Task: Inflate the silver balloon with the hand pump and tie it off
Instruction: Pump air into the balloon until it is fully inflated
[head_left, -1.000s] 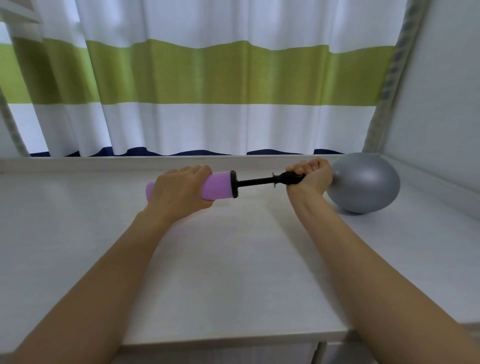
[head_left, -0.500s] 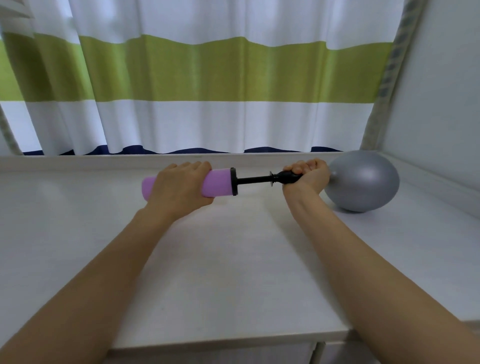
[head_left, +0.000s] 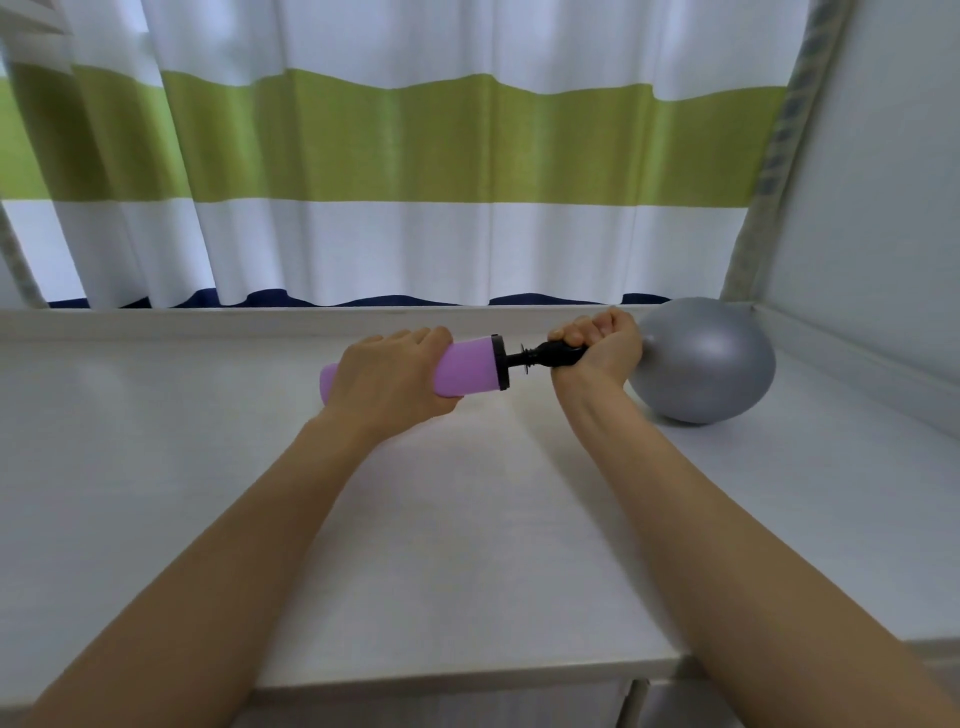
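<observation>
The silver balloon (head_left: 706, 364) is round and swollen and rests on the white table (head_left: 467, 545) at the far right. The purple hand pump (head_left: 470, 371) lies level, its black nozzle pointing right toward the balloon. My left hand (head_left: 389, 379) is wrapped around the purple barrel. My right hand (head_left: 597, 345) is a fist around the black nozzle end, where the balloon's neck meets it. The neck itself is hidden inside that fist. Only a short stretch of black shaft shows between barrel and fist.
A white, green and navy striped curtain (head_left: 415, 171) hangs behind the table's raised back ledge (head_left: 208, 318). A pale wall (head_left: 883, 208) closes off the right side, close to the balloon. The table's front edge (head_left: 467, 675) runs below my forearms.
My left hand has pushed the purple barrel to the right, toward my right fist, so the exposed black shaft is shorter. The balloon and my right hand stay in place.
</observation>
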